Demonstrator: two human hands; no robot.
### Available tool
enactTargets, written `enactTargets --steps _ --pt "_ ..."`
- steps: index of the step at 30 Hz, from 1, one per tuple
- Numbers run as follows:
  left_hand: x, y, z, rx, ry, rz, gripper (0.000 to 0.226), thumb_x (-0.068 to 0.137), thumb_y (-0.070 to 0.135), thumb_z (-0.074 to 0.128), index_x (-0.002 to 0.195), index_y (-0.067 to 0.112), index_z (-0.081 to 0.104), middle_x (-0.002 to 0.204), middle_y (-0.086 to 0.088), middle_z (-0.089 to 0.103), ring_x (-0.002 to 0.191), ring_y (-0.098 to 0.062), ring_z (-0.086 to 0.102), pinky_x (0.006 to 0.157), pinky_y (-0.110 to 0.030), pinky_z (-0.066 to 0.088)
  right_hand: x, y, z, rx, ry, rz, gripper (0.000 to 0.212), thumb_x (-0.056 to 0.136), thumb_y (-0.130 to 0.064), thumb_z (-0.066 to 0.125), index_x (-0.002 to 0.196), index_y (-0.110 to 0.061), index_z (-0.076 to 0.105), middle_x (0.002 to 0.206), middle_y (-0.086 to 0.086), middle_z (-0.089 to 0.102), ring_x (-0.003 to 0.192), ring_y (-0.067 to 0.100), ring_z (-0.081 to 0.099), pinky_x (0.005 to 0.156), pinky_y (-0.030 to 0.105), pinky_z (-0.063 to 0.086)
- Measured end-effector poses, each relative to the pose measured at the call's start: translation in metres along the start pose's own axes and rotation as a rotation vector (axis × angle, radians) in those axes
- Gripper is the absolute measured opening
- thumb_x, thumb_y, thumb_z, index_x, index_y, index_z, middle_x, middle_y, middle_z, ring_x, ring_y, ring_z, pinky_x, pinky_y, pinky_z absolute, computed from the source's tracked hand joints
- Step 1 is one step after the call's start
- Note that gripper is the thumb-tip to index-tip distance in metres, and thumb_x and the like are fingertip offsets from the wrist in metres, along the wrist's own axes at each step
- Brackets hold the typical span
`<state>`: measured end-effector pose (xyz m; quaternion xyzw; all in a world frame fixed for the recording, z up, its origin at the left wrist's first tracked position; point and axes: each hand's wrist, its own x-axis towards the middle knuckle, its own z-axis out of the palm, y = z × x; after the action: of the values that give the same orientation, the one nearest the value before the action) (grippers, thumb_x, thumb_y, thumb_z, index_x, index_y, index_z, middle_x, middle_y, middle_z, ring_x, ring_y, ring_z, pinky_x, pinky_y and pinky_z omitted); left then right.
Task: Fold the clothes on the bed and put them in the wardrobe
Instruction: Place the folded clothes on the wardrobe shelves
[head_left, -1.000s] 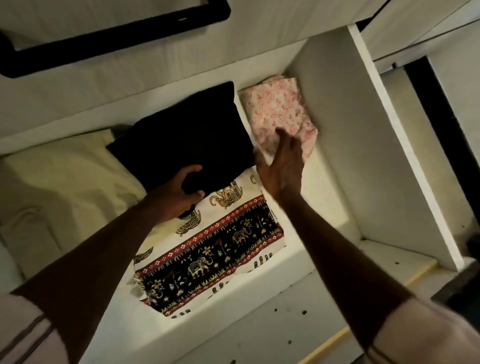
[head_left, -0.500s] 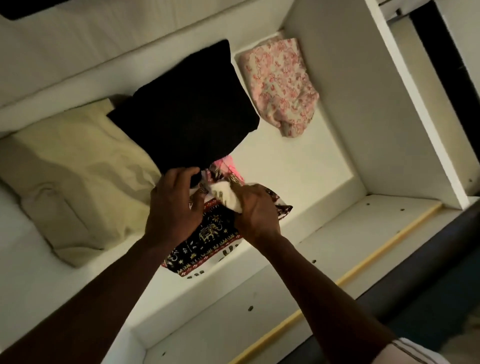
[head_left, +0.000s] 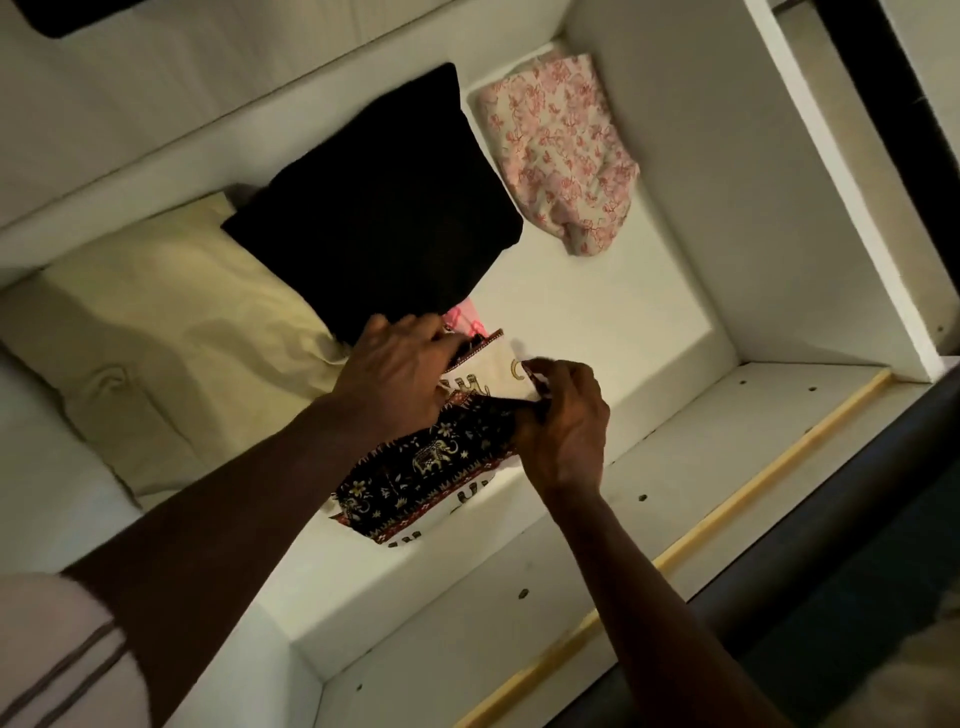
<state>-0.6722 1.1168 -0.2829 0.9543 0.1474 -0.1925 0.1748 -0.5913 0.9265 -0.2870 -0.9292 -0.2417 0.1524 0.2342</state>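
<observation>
Head view, working outward from me: the drilled lower board (head_left: 519, 592) sits nearest, and just past it the elephant-print cloth (head_left: 431, 467) lies on the wardrobe shelf (head_left: 623, 322), its near end seemingly hanging over the front lip. My left grip (head_left: 400, 374) is curled onto the cloth's far, cream part, beside the near corner of the black folded garment (head_left: 384, 208). My right grip (head_left: 566, 431) pinches the cloth's right-hand edge between thumb and fingers.

I judge that I am tidying this fold in place. To do it well, I would keep both pinches level and lay the loose edge flat on the layer below. Then I would slide the bundle back from the lip without dragging the black garment.

The cloth looks thin and limp. It has a black band with pale elephants and flowers, red borders and a cream ground, and it is bunched between the grips rather than squared. A scrap of bright pink fabric (head_left: 462, 317) peeps from under the black garment. Farther left lies a creased cream cloth (head_left: 171, 332), and at the back right a pink floral garment (head_left: 561, 150), loosely folded, sits well apart from my work
</observation>
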Motion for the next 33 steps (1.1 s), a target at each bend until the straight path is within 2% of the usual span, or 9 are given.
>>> enactTargets --steps 3,6,12,15,19,22,25,30,33 --pt "0.006 0.007 0.003 0.064 -0.089 -0.05 0.103 0.08 0.051 0.078 0.16 0.021 0.021 0.157 -0.006 0.04 0.137 -0.029 0.046 0.109 -0.046 0.035 0.002 0.001 0.006 -0.017 -0.057 0.082 0.058 0.081 -0.01 0.074 0.137 -0.017 0.057 0.129 0.007 0.06 0.119 0.029 0.058 0.095 0.053 0.054" --pt "0.007 0.013 0.006 0.155 -0.027 0.001 0.073 0.081 0.046 0.075 0.144 0.024 0.046 0.133 0.001 0.064 0.122 -0.024 0.055 0.103 -0.044 0.031 0.0 0.001 0.009 0.0 -0.091 0.108 0.061 0.079 -0.014 0.075 0.136 -0.021 0.056 0.129 0.005 0.059 0.122 0.028 0.055 0.097 0.054 0.052" --pt "-0.009 0.002 0.02 0.135 0.049 0.275 0.04 0.066 0.028 0.076 0.105 0.019 0.075 0.113 -0.001 0.073 0.116 -0.025 0.063 0.124 -0.055 0.02 -0.01 0.009 0.007 0.076 -0.135 0.235 0.079 0.071 -0.024 0.082 0.143 -0.027 0.048 0.137 0.003 0.053 0.125 0.026 0.053 0.101 0.052 0.05" --pt "-0.013 0.002 0.021 -0.079 -0.089 0.212 0.054 0.072 0.02 0.078 0.123 0.013 0.063 0.118 -0.005 0.071 0.11 -0.028 0.068 0.109 -0.04 0.042 -0.016 0.013 0.006 0.189 -0.118 0.34 0.084 0.076 -0.025 0.084 0.149 -0.025 0.043 0.143 0.004 0.048 0.131 0.026 0.05 0.107 0.05 0.049" --pt "-0.006 0.009 0.018 -0.161 -0.136 0.079 0.09 0.076 0.031 0.086 0.149 0.018 0.035 0.135 -0.008 0.06 0.119 -0.029 0.061 0.102 -0.042 0.048 -0.017 0.017 0.007 0.363 -0.082 0.597 0.089 0.08 -0.036 0.086 0.152 -0.03 0.034 0.145 0.005 0.042 0.133 0.027 0.049 0.107 0.051 0.051" --pt "0.008 0.011 0.015 -0.13 -0.284 0.088 0.058 0.077 0.035 0.077 0.13 0.021 0.056 0.115 -0.001 0.07 0.107 -0.025 0.065 0.099 -0.037 0.048 -0.016 0.021 0.006 0.426 -0.085 0.735 0.086 0.081 -0.029 0.084 0.152 -0.027 0.035 0.141 0.006 0.044 0.129 0.027 0.051 0.106 0.052 0.052" --pt "0.008 0.015 0.006 -0.145 -0.444 0.121 0.042 0.071 0.044 0.077 0.104 0.023 0.062 0.092 0.005 0.07 0.086 -0.016 0.068 0.078 -0.031 0.055 -0.013 0.019 0.001 0.527 -0.06 0.758 0.07 0.09 -0.021 0.077 0.15 -0.026 0.04 0.143 0.008 0.046 0.126 0.024 0.054 0.105 0.046 0.053" --pt "-0.011 0.024 -0.03 -0.288 -0.692 0.049 0.062 0.068 0.042 0.09 0.113 0.02 0.054 0.094 0.005 0.065 0.076 -0.009 0.062 0.068 -0.032 0.058 -0.014 0.01 -0.016 0.892 0.138 0.725 0.044 0.101 -0.045 0.058 0.14 -0.026 0.054 0.138 0.003 0.057 0.122 0.017 0.058 0.095 0.03 0.054" --pt "-0.026 0.02 -0.064 -0.587 -0.761 -0.077 0.072 0.061 0.03 0.097 0.12 0.021 0.058 0.106 0.0 0.072 0.09 -0.02 0.071 0.081 -0.043 0.062 -0.011 0.017 -0.029 1.158 0.211 0.908 0.063 0.093 -0.067 0.047 0.137 -0.023 0.058 0.132 0.007 0.066 0.123 0.025 0.063 0.116 0.048 0.038"
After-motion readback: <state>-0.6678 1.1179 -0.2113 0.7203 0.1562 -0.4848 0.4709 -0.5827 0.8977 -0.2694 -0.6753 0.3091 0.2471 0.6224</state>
